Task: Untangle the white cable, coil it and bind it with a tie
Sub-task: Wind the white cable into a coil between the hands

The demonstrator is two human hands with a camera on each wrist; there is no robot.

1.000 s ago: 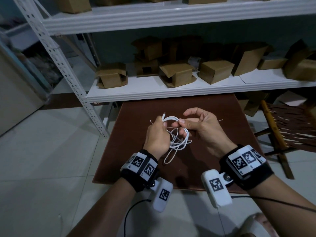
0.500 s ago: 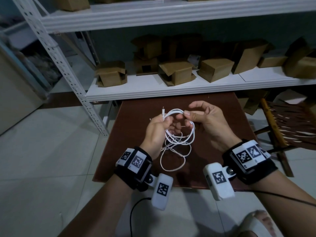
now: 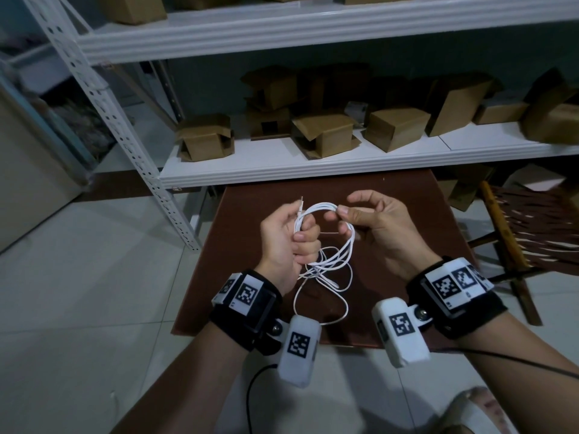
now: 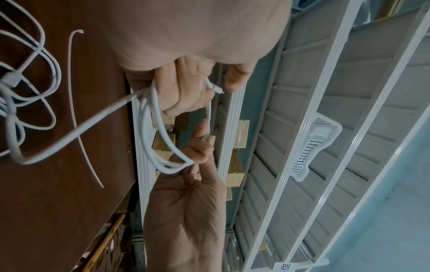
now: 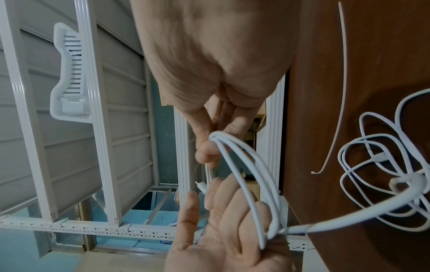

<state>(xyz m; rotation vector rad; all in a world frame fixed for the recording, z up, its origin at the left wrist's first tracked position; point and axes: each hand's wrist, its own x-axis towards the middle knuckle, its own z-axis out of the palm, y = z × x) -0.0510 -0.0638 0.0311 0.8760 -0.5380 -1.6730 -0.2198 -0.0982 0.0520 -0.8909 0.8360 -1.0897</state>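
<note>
The white cable [image 3: 346, 245] runs as several loops between my two hands above the brown table [image 3: 407, 214]. My left hand [image 3: 305, 231] grips the loops' left side in curled fingers, and a plug end [image 3: 301, 203] sticks up out of it. At the top of the loops my right hand [image 3: 340, 211] pinches them between thumb and forefinger. The rest of the cable hangs in a loose tangle [image 3: 326, 270] down to the table. A thin white tie [image 4: 72, 92] lies flat on the table, also seen as the tie [image 5: 342, 92] in the right wrist view.
A white metal shelf rack [image 3: 313, 170] with several cardboard boxes [image 3: 394, 128] stands right behind the table. Its perforated upright [image 3: 150, 170] is at the left. A wooden slatted chair [image 3: 532, 230] stands to the right. Tiled floor surrounds the table.
Both hands have risen a little and drawn apart, which widened the loops between them. More loose cable now hangs down toward the table's near side.
</note>
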